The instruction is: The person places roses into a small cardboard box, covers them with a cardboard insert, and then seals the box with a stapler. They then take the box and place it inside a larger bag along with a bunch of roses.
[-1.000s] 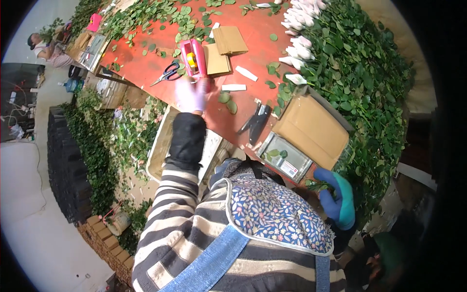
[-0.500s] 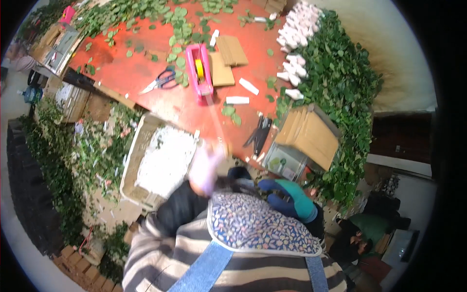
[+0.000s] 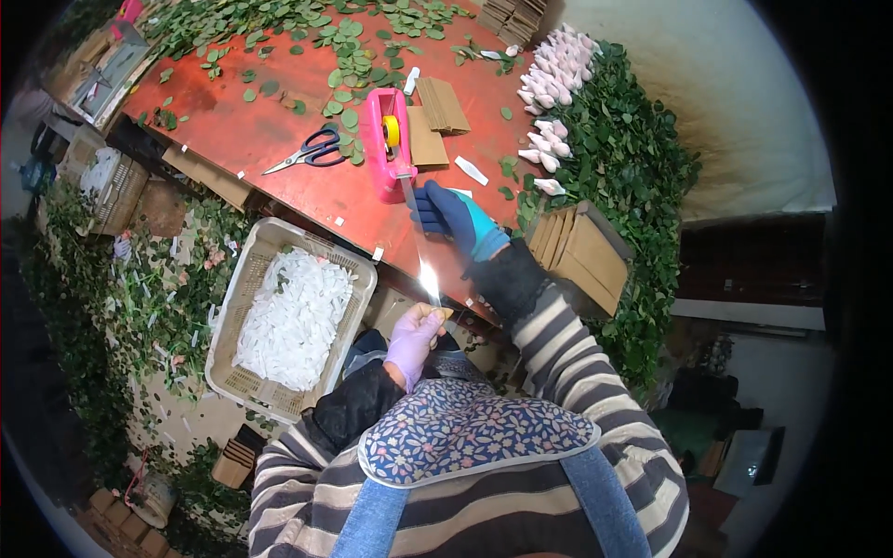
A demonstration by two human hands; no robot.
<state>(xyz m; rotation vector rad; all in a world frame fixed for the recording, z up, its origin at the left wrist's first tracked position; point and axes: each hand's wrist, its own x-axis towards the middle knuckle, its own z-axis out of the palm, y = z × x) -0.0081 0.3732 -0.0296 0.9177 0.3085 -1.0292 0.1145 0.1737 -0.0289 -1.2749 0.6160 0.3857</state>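
A strip of clear tape [image 3: 420, 244] runs from the pink tape dispenser [image 3: 379, 139] at the table's front down toward me. Its near end is pinched in my left hand [image 3: 412, 342], in a light purple glove, where a small yellowish-brown bit shows at the fingertips. A bright glare lies on the strip there. My right hand [image 3: 456, 221], in a blue and teal glove, reaches to the strip just below the dispenser, its fingers stretched out across it; whether they touch the tape I cannot tell. Inside the dispenser sits a yellow roll core [image 3: 391, 131].
Scissors [image 3: 309, 152] and cardboard pieces [image 3: 430, 138] lie by the dispenser on the red table [image 3: 251, 121]. White sleeves fill a basket [image 3: 223, 346] at left. Wrapped pink-white buds [image 3: 558, 70] and leafy stems [image 3: 642, 167] line the right, beside a box of cardboard [image 3: 581, 251].
My right hand has come up from beside my lap to the tape by the dispenser. My blurred left hand is now steady, a little lower and to the right.
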